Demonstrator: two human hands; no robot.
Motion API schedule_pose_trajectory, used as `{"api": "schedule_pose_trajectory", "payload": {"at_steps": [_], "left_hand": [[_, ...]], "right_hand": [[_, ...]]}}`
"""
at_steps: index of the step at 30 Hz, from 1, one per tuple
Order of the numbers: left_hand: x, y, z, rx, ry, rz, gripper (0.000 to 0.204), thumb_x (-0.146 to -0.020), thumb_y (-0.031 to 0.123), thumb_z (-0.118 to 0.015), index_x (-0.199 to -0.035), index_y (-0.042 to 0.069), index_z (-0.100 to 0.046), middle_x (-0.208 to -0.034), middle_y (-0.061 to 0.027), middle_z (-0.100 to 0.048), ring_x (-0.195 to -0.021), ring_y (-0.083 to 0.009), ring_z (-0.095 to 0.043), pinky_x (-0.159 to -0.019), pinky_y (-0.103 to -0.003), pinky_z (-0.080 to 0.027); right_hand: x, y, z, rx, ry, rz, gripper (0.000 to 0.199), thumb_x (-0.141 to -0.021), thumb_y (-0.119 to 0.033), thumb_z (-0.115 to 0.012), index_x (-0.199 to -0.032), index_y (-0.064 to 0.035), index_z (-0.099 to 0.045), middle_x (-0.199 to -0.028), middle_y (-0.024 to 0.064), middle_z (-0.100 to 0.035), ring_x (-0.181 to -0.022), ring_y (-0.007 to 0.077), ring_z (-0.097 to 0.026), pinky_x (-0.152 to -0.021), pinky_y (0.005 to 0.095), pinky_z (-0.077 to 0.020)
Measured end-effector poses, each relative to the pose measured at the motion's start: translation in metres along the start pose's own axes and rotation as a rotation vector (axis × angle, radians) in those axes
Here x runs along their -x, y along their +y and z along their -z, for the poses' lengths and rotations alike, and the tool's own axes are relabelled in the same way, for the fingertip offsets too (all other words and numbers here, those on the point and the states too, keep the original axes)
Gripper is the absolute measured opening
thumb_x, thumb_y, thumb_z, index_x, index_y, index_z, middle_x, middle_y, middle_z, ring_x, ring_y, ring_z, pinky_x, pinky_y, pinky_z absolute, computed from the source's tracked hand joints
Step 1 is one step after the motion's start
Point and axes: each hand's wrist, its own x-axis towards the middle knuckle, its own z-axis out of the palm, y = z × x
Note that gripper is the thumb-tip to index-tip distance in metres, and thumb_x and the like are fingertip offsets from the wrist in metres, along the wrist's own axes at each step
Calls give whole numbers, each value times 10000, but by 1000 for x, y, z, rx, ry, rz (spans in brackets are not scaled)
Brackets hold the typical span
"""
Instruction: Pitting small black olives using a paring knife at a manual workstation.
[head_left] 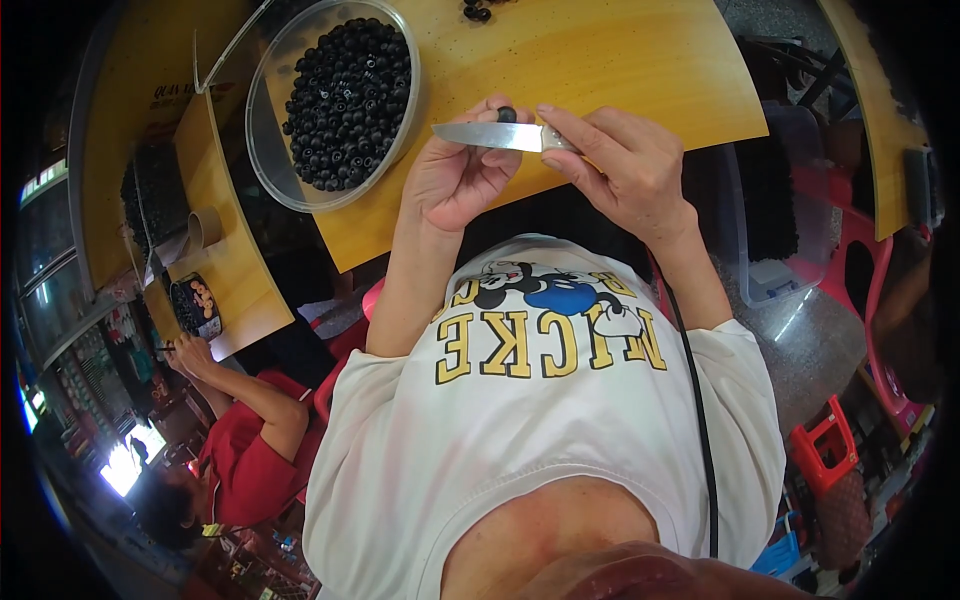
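Left hand (462,182): raised above the near edge of the table, forearm coming up from the white shirt (530,430), palm turned largely upward, fingers curled. Its fingertips grip a dark round piece (507,115); contact partly covered by the blade. Right hand (630,160): level with the left, wrist bent inward, back of hand uppermost, closed around the handle of a knife (497,136), index finger laid forward along the handle, thumb on the near side.

Materials: knife blade smooth, bright metal, tapering to a tip; handle pale, mostly inside the grip. Held piece dark, rounded, matte-looking. Similar dark pieces (350,105), some showing pale rings or glints, heaped in a clear plastic container (268,125) with a rounded rim, left of the hands. Table (570,60): yellow wood-grain surface, sprinkled with small dark specks; a small cluster of dark pieces (477,12) near the top of the view.

Orientation: knife's long axis runs nearly level across the view, tip toward the person's left, handle toward the right; blade passes over the left fingers. Held piece sits just beyond the blade's far edge, between the two hands; whether blade and piece touch, cannot tell. Its own axis is too small to read
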Motion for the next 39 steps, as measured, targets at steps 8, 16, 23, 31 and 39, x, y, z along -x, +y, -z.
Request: {"api": "schedule_pose_trajectory", "payload": {"at_steps": [8,16,23,31,39], "left_hand": [[3,1,5,16,-3,5,280,-878,80,-676,-1093,-57,-560,-1031,-195,-617,-720,-137,-539,-616,-208,-470],[5,12,4,-302,9,-97,155,-883,-21,-613,-1023,21,-560,-1092,-228,-590,-800,-172,-571,-643,-225,-500],[16,5,-6,-65,-115,35,265,-897,-26,-578,-1132,-19,-458,-1027,-159,-459,-843,-160,-480,-644,-199,-476],[44,21,-23,-27,-94,14,233,-962,135,-521,-1078,-44,-614,-1103,-187,-572,-886,-217,-583,-690,-249,-547],[64,125,-50,-348,273,-504,232,-892,104,-633,-1081,-31,-640,-1074,-155,-630,-934,-251,-637,-769,-340,-553]], "right_hand": [[1,1,-1,20,7,8,333,-817,-222,-738,-1116,-78,-709,-700,65,-620,-568,179,-583,-499,284,-448],[8,12,2,47,-44,-11,295,-846,-217,-716,-1107,-80,-713,-702,69,-610,-562,185,-567,-509,295,-444],[25,46,3,179,61,-256,236,-905,-165,-671,-1109,-50,-702,-724,80,-601,-570,172,-556,-531,280,-437],[18,40,-5,39,71,-370,211,-932,-93,-628,-1116,-10,-688,-753,86,-615,-640,160,-559,-596,277,-451],[20,35,-3,3,32,-417,222,-959,-115,-601,-1114,27,-671,-733,87,-572,-641,141,-524,-595,263,-419]]}}
